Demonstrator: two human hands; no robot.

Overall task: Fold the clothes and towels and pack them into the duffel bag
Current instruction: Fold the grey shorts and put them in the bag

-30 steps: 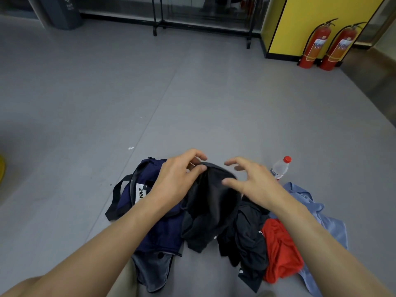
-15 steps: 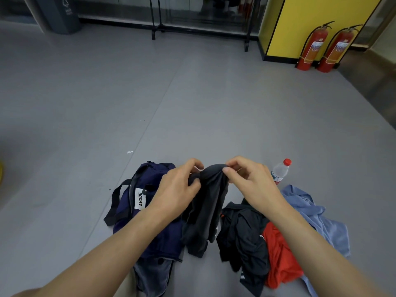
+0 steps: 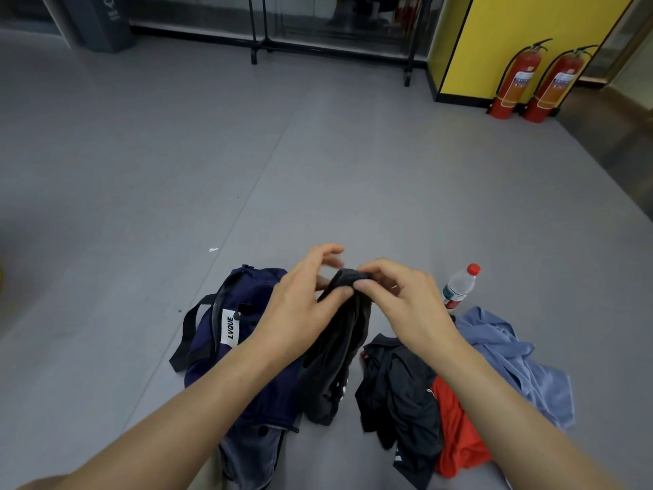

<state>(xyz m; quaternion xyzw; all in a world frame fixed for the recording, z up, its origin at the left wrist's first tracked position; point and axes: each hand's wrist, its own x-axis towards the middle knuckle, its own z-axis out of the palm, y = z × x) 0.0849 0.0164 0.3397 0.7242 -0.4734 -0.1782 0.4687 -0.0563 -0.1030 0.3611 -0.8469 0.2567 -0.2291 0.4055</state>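
My left hand (image 3: 300, 313) and my right hand (image 3: 406, 302) are both bare, and so are the arms behind them. My left forearm (image 3: 169, 426) fills the lower left corner and my right forearm (image 3: 523, 429) the lower right. Each is uncovered skin all the way to the edge of the view, broad at the bottom and narrowing to the wrist. Both forearms look smooth and lean. My knuckles stand out as low ridges on the backs of my hands. My fingers are slim, and the nail on my right thumb (image 3: 361, 285) is short and plain. Whether I wear a sleeve higher up I cannot tell.
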